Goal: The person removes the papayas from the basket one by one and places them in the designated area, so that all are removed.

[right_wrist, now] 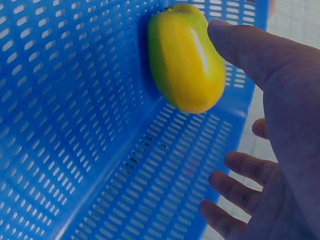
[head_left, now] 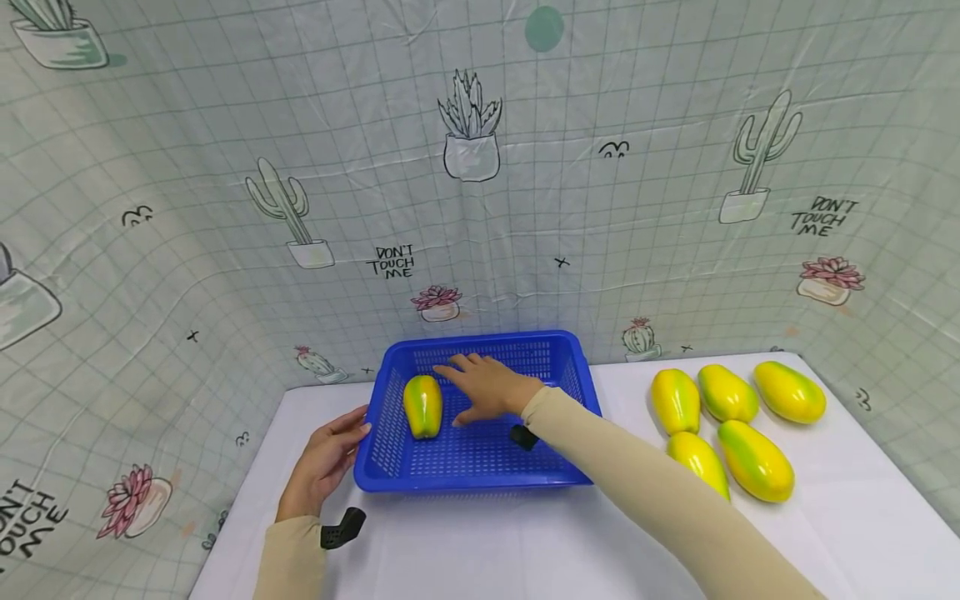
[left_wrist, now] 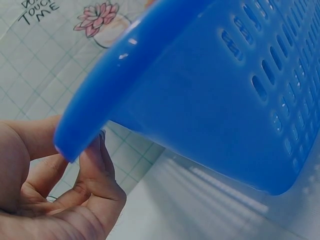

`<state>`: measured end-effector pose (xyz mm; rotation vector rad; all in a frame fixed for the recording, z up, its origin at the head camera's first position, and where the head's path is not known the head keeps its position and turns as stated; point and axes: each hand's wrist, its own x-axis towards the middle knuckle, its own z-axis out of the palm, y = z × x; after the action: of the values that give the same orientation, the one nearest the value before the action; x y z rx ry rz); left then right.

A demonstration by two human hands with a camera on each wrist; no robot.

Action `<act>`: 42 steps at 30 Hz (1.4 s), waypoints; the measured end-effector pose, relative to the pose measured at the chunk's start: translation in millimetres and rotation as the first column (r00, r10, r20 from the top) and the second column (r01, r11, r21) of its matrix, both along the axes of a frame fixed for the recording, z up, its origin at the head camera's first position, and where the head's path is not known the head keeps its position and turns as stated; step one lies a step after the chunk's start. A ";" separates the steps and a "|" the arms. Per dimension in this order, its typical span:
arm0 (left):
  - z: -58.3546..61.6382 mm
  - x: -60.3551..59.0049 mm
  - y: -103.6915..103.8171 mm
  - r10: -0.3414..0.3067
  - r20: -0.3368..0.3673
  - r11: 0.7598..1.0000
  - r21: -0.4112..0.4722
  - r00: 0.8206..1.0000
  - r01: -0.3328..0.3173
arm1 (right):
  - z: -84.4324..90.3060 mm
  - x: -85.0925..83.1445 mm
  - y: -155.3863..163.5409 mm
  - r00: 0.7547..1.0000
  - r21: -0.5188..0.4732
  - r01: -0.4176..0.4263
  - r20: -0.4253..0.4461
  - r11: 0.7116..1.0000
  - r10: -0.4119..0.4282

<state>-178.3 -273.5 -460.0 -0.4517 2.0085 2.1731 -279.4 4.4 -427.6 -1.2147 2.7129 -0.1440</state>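
Observation:
A blue plastic basket (head_left: 480, 482) with slotted sides stands on the white-covered table. One yellow-green papaya (head_left: 423, 406) lies inside it, near the left wall. My left hand (head_left: 324, 460) holds the basket's left rim, thumb on one side and fingers curled under it, as the left wrist view shows. Over the basket's inside, my right hand (head_left: 487, 387) is spread with its fingers apart, just right of the papaya. In the right wrist view the thumb (right_wrist: 235, 42) reaches close to the papaya (right_wrist: 185, 62); whether they touch I cannot tell.
Several more papayas (head_left: 756, 461) lie grouped on the table (head_left: 847, 517) to the right of the basket. A cloth wall (head_left: 525, 225) printed with cacti rises behind the table and along both sides. The right forearm (head_left: 645, 492) crosses in front of one papaya.

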 end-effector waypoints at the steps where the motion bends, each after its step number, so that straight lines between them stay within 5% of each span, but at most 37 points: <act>1: -0.4 0.6 0.3 0.000 -0.002 1.000 -0.001 1.000 0.000 | -1.1 -0.1 -1.1 1.000 -0.002 0.003 0.003 1.000 -0.003; 23: -2.4 6.0 4.8 0.023 0.011 0.999 -0.037 1.000 -0.022 | -21.1 -6.4 -20.9 0.998 -0.007 0.057 -0.011 0.998 -0.057; 42: -1.8 -3.1 1.6 0.014 0.001 1.000 -0.004 1.000 -0.014 | -31.5 -11.3 -38.6 0.998 0.000 0.061 0.001 0.998 -0.061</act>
<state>-181.5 -271.9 -461.8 -0.4689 2.0155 2.1763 -290.7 -34.2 -459.1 -1.1317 2.7500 -0.1522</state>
